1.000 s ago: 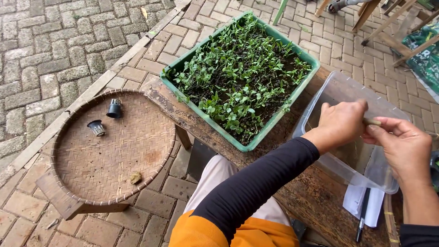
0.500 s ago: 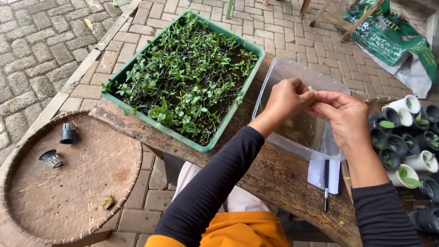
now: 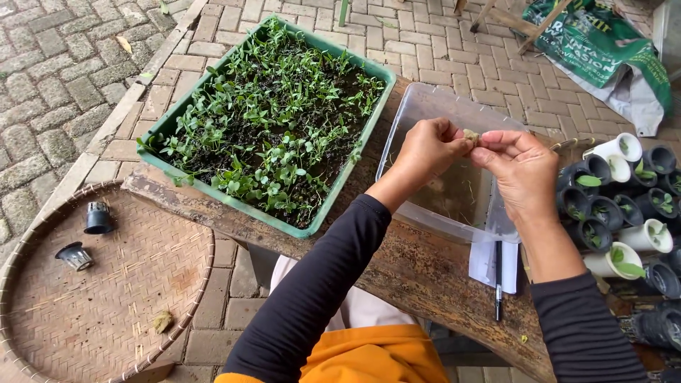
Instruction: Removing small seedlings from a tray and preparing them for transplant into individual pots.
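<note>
Left hand and right hand above clear plastic tub, fingertips of both pinched shut on one small pale clump, green seedling tray left of tub, black and white net pots right of tub

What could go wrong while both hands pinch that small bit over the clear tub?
The pale bit sits only between fingertips of the left hand and right hand, so it might tear or drop into the clear tub. The right forearm lies close to the seedling cups and could tip one.
</note>
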